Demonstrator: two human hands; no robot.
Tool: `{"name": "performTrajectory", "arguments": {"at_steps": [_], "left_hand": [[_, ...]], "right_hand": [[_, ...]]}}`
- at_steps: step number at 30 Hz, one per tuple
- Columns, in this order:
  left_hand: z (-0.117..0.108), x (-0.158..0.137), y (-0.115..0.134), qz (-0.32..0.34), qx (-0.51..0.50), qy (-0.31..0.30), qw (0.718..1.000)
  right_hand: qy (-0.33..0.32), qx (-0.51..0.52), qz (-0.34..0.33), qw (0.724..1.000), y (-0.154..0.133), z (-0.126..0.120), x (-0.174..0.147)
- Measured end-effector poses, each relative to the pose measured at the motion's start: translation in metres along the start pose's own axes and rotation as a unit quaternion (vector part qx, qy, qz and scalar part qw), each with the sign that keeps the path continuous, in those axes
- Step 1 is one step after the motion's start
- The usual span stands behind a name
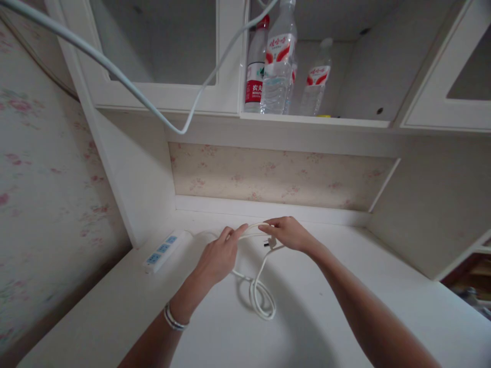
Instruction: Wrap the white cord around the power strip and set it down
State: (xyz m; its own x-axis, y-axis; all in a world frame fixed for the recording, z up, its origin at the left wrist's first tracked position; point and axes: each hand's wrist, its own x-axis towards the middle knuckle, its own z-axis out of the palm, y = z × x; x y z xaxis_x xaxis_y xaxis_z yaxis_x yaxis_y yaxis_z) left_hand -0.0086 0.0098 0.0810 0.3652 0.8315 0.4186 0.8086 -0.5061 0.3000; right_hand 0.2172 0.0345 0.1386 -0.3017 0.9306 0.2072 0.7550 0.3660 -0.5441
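Both hands grip the white power cord of a power strip above the desk. My left hand, with a bracelet at the wrist, is closed around a stretch of it. The fingertips of my right hand pinch the cord a short way to the right. Just below the right fingers hangs the plug, its dark prongs pointing left. A loose coil of the cord droops beneath, between the hands. On the desk to the left lies the white power strip with blue socket faces, the cord leaving its far end.
The white desktop meets a back wall with floral paper. Overhead, a cabinet shelf holds several plastic bottles. A thick pale cable hangs across the upper left, close to the camera. Side panels bound the desk.
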Motion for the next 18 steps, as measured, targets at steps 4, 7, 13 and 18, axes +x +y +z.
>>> {"name": "performTrajectory", "arguments": {"at_steps": [4,7,13,18], "left_hand": [[0.007,0.001,0.002,0.021,0.121,-0.002,0.992],[0.014,0.001,0.0,0.008,0.156,0.01,0.988],[0.013,0.003,-0.002,-0.02,0.045,0.052,0.997],[0.004,0.005,0.003,-0.014,-0.133,0.051,0.99]], "right_hand": [[-0.023,-0.011,-0.003,1.0,0.002,-0.008,-0.005],[-0.031,-0.005,-0.002,0.999,0.006,-0.009,-0.009],[0.064,0.02,-0.08,0.995,0.025,-0.002,-0.008],[0.223,0.025,-0.03,0.974,0.042,0.033,-0.006]]}}
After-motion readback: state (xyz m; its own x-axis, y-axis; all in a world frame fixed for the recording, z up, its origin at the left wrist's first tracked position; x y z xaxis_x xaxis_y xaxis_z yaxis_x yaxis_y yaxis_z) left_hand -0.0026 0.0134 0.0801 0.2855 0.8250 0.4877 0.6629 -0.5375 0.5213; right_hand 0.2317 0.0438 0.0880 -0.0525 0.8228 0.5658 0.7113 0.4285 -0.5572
